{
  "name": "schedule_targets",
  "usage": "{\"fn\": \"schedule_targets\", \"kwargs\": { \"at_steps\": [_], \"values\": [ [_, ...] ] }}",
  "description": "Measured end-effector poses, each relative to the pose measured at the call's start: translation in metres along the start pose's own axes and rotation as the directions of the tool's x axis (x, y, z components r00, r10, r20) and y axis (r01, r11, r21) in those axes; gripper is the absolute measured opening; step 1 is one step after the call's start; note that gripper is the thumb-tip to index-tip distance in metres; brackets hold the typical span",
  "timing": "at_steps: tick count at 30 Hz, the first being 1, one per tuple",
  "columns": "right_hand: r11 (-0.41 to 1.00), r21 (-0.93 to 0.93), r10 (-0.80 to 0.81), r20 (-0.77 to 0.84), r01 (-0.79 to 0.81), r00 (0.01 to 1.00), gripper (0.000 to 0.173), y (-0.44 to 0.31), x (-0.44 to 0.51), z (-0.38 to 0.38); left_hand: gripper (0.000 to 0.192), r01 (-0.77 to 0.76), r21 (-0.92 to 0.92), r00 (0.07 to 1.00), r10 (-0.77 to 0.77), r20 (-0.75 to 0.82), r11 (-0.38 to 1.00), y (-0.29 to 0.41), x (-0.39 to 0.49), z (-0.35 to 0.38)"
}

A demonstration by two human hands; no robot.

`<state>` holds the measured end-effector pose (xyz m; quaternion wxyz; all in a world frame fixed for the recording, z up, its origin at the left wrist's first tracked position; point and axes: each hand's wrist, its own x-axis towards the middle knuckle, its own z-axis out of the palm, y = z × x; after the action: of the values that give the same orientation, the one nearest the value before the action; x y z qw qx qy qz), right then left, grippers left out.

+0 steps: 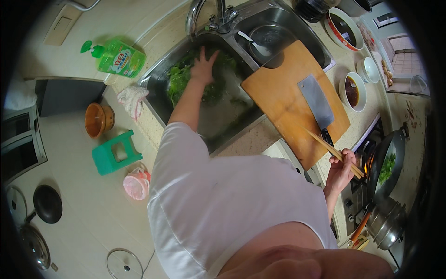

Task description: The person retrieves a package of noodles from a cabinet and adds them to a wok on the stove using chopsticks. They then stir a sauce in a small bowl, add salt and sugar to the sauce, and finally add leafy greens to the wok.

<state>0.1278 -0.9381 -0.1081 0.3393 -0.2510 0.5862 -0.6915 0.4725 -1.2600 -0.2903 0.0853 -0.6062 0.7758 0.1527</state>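
My left hand (pixel 202 69) is spread, fingers apart, over leafy greens (pixel 178 82) in the water of the left basin of a steel sink (pixel 223 148). Whether its palm touches the leaves I cannot tell. In my right hand (pixel 340 169), a pair of wooden chopsticks (pixel 325 143) is held, tips towards the wooden cutting board (pixel 275 101). A cleaver (pixel 317 101) lies flat on that board, its dark handle under the chopsticks. Right of my right hand, a black wok (pixel 397 157) with green leaves (pixel 387 168) stands over a lit burner.
The board overhangs the sink's right basin (pixel 271 26), which holds a white spoon (pixel 254 43). Bowls of dark liquid, including a white bowl (pixel 362 99), line the counter. A green soap bottle (pixel 120 58) lies left of the faucet (pixel 221 21). A steel steamer pot (pixel 386 223) sits near the wok.
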Motion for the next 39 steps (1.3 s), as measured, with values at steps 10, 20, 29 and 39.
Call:
{"fn": "schedule_targets", "kwargs": {
  "at_steps": [10,20,29,39],
  "values": [
    [0.999,0.023,0.03,-0.025,-0.03,0.999,0.017,0.011,-0.004,-0.007,0.045,-0.131,-0.453,0.957,-0.007,-0.291,0.882,-0.044,-0.029,-0.018],
    [0.995,0.1,-0.005,0.001,0.005,1.0,0.017,0.002,-0.022,-0.045,0.039,-0.089,-0.34,0.868,-0.094,-0.487,0.936,-0.024,-0.137,-0.045],
    [0.984,0.176,-0.003,-0.13,0.026,0.991,0.013,-0.002,-0.062,-0.12,0.042,0.082,-0.126,0.88,-0.131,-0.457,0.989,-0.025,-0.162,-0.034],
    [0.979,0.206,0.057,-0.267,0.0,0.962,0.013,-0.011,-0.126,-0.206,0.041,-0.834,-0.355,0.526,0.417,-0.741,0.421,0.357,-0.228,-0.164]
  ]
}}
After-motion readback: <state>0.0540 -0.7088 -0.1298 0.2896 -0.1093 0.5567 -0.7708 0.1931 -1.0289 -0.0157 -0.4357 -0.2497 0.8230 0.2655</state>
